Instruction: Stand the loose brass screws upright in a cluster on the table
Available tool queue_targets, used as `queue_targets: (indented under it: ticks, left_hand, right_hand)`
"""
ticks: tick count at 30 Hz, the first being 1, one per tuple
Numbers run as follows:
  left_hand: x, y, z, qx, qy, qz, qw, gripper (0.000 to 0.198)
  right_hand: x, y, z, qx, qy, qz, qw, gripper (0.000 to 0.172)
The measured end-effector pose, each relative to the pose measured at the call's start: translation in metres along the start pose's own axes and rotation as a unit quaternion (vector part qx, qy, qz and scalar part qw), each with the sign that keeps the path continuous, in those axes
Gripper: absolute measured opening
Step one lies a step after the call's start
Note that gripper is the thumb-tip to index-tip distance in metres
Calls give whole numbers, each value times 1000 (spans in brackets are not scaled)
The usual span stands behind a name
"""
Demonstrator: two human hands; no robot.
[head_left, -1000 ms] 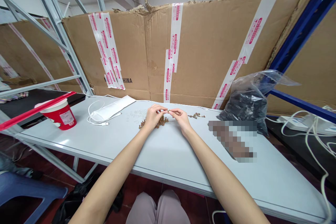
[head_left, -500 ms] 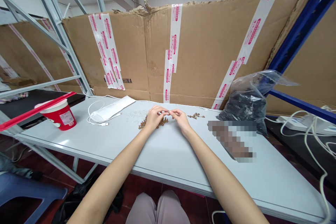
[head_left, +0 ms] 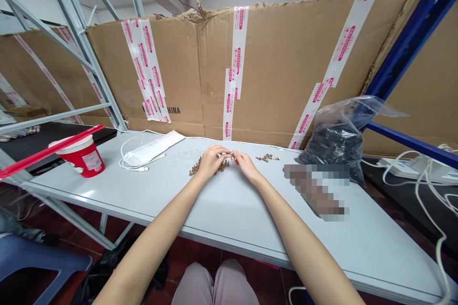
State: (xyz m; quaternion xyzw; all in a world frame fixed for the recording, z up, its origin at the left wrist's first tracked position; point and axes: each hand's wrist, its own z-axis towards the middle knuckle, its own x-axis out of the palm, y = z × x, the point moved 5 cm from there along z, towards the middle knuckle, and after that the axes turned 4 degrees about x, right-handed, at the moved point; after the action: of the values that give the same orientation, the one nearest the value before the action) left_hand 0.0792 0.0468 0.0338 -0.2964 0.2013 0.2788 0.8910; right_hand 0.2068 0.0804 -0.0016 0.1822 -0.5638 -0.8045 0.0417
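My left hand (head_left: 210,160) and my right hand (head_left: 244,163) meet fingertip to fingertip over the white table (head_left: 222,209). Between the pinched fingers sits a tiny metal part (head_left: 229,155), too small to name. Right under the left hand lies a heap of small brown metal pieces (head_left: 209,167). A smaller cluster of the same pieces (head_left: 266,157) lies to the right of my right hand. A scatter of tiny clear bits (head_left: 186,155) lies left of the heap.
A red paper cup (head_left: 81,155) stands at the table's left end, a white cable and pouch (head_left: 148,151) behind it. A plastic bag of dark parts (head_left: 336,140) sits at the right. A taped cardboard wall (head_left: 250,66) backs the table. White cords (head_left: 425,176) hang at far right.
The two hands have drawn slightly closer and lower toward the heap; the right fingers have tucked in toward the left. Nothing else has moved.
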Motion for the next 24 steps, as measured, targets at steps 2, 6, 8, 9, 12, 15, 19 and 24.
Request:
queue_targets:
  ticks: [2, 6, 8, 9, 12, 15, 19, 24]
  left_hand:
    - [-3, 2, 1, -10, -17, -1, 1000, 10]
    - [-5, 2, 1, -15, -15, 3, 1000, 9]
    - [-3, 1, 0, -9, -5, 5, 1000, 9]
    - [-2, 1, 0, -7, -1, 4, 1000, 9]
    - [1, 1, -1, -6, 12, 1, 1000, 11]
    - [2, 2, 0, -13, 18, 0, 1000, 11]
    - [1, 2, 0, -24, 8, -2, 1000, 10]
    - [1, -2, 0, -15, 9, -22, 1000, 10]
  right_hand:
    - [-1, 3, -1, -1, 5, 10, 1000, 43]
    - [-1, 8, -3, -16, 25, 29, 999, 35]
    - [0, 7, -2, -21, 26, 24, 999, 35]
    - [0, 6, -2, -20, 27, 21, 999, 37]
    - [2, 3, -1, -6, 36, 16, 999, 43]
    - [2, 5, -3, -1, 32, 36, 999, 43]
    - [2, 10, -4, -11, 28, 36, 999, 40]
    - [3, 3, -2, 10, 28, 24, 999, 46]
